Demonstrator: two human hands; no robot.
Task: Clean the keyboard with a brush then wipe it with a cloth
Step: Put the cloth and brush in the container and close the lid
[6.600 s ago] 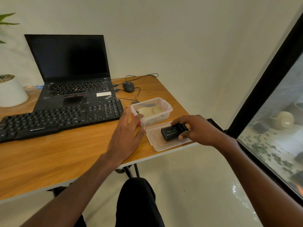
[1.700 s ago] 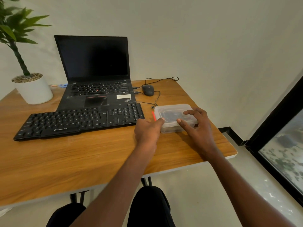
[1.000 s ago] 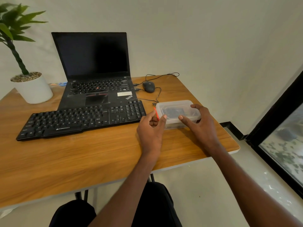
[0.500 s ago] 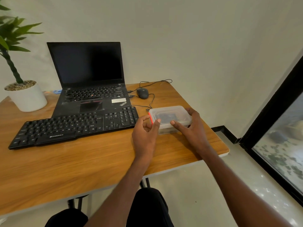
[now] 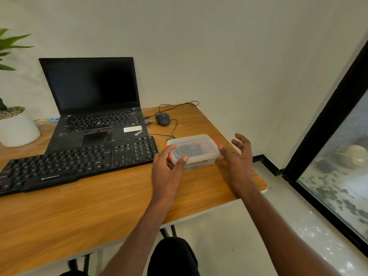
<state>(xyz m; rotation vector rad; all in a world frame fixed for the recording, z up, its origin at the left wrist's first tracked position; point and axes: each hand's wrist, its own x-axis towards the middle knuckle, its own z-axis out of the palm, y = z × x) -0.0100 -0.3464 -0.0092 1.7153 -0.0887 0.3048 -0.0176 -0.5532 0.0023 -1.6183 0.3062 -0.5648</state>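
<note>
Lidded box near tabletop right edge, left hand seemingly touching it, fingers relaxed, right hand released beside, keyboard left.

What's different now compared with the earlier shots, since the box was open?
The box has been closed: its lid, which lay beside it with a black object on it, is now on, with a dark item inside. The right hand has come off the lid and hovers open beside the box. The left hand is still at the box's left end. The keyboard and laptop stayed put.
</note>
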